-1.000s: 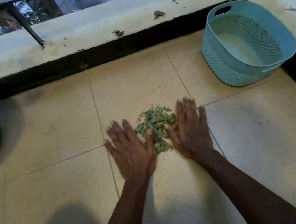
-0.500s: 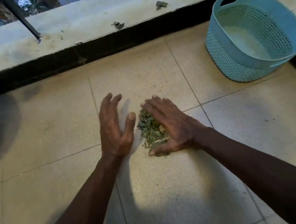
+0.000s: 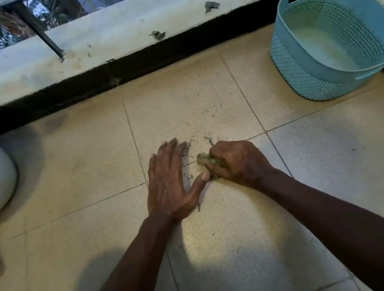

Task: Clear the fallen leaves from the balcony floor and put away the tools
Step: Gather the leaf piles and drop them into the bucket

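Near the middle of the balcony floor (image 3: pixel 75 163), in the head view, the right hand (image 3: pixel 236 161) curls around the leaves (image 3: pixel 204 157). The left hand (image 3: pixel 169 181) lies flat alongside, its thumb touching them. Light, crumbly and loose, they probably need cupping from beneath. The basket (image 3: pixel 301 77) stands toward the far right corner.

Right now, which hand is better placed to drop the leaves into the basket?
Right, probably. The right hand grips the leaf clump, and the teal basket stands on that side, farther ahead. The left hand lies flat on the floor tile, holding nothing.
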`<action>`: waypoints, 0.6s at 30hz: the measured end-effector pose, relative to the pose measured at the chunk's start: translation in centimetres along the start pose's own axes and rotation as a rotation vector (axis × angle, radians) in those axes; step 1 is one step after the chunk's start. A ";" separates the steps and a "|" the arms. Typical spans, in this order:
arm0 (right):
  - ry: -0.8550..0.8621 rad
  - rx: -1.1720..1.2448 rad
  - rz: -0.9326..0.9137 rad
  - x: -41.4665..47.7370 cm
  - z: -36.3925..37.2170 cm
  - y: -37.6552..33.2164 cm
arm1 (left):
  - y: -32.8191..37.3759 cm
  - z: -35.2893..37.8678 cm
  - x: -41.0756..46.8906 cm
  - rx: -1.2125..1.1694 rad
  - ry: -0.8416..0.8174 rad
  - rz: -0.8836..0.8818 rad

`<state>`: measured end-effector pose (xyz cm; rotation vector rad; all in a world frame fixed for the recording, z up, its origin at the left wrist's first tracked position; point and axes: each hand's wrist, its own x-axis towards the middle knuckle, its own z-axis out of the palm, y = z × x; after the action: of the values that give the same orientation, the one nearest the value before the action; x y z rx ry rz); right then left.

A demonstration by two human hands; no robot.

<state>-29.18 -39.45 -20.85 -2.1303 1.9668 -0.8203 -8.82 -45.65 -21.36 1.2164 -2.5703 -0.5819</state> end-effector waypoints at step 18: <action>0.704 1.912 1.113 -4.0 -7.3 1.7 | 7.8 4.5 6.3 0.202 -0.249 0.200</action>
<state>-34.13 -33.97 -16.68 0.3127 0.9260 -1.8605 -19.76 -44.91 -21.57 0.9776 -2.9784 -0.4659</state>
